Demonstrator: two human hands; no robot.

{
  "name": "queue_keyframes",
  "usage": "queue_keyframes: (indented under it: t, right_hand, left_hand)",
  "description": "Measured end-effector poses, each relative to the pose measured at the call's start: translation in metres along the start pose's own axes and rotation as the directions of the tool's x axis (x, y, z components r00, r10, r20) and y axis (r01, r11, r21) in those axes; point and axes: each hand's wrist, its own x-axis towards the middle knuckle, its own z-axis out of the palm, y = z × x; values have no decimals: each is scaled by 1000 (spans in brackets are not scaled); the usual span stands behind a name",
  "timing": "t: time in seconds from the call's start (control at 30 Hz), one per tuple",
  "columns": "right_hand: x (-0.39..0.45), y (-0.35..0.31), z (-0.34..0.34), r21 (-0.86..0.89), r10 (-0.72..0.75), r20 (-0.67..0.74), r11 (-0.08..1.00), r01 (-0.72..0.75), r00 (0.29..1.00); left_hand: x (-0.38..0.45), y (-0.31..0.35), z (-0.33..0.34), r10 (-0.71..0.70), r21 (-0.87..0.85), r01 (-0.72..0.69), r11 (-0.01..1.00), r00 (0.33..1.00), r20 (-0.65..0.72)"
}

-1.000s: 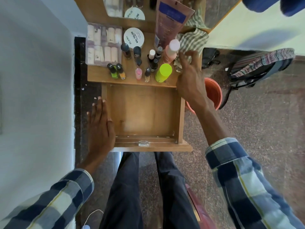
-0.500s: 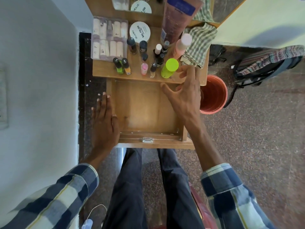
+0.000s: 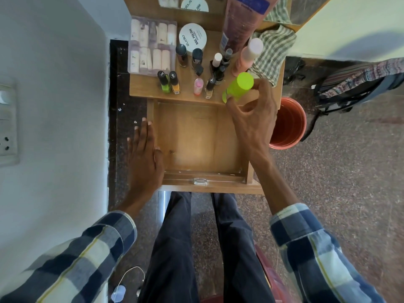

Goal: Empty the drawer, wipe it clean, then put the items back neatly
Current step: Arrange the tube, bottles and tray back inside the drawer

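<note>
while your left hand (image 3: pixel 144 158) rests flat on the left wall of the open drawer (image 3: pixel 192 138), fingers straight and together and gripping nothing, your right hand (image 3: pixel 253 119) has come back from the far right of the worktop (image 3: pixel 188 97) and closed on the lime-green bottle (image 3: pixel 239 87). a moment ago that hand was empty, hovering over the drawer's right side; now its fingers (image 3: pixel 263 88) and thumb are clamped around the bottle's body, which tilts at the worktop's near edge, just above the drawer's back right corner.

the drawer is bare wood inside, with nothing lying in it. judging from that, and from the checked cloth (image 3: pixel 273 53) lying at the worktop's far right, the emptying and wiping look done, and this grasp looks like the first item going back.

everything else waits on the worktop: a clear case of small tubes (image 3: pixel 153 44) at the left, a white round tub marked nail polish (image 3: pixel 192 38), a cluster of nail polish bottles (image 3: pixel 192 84) in the middle, a tall pink bottle (image 3: pixel 248 55) and a large tube (image 3: pixel 238 22) behind. an orange bucket (image 3: pixel 288 123) stands on the floor just right of the drawer.
</note>
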Motion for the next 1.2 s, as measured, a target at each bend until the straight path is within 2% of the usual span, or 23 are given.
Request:
queue_keyframes:
  t: [0.13, 0.4, 0.63, 0.93, 1.1, 1.2]
  right_hand:
    - [-28, 21, -9, -46, 60, 70, 997, -57, 996]
    - [-40, 59, 10, -413, 254, 168, 896, -166, 952]
    - [-10, 52, 33, -641, 206, 195, 767, -34, 959]
    - [-24, 66, 37, -598, 171, 140, 800, -54, 975]
    - [-31, 63, 26, -438, 124, 130, 897, -55, 984]
    - [-27, 53, 20, -340, 60, 20, 939, -50, 998]
  left_hand:
    - [0, 1, -1, -5, -8, 5, 1000, 1000, 3]
    - [1, 2, -1, -13, -5, 14, 1000, 1000, 3]
    - [1, 3, -1, -10, 11, 10, 1000, 1000, -12]
    - [1, 1, 0, -9, 28, 10, 1000, 1000, -15]
    - [1, 1, -1, -20, 26, 21, 999, 1000, -10]
    - [1, 1, 0, -27, 24, 27, 999, 1000, -3]
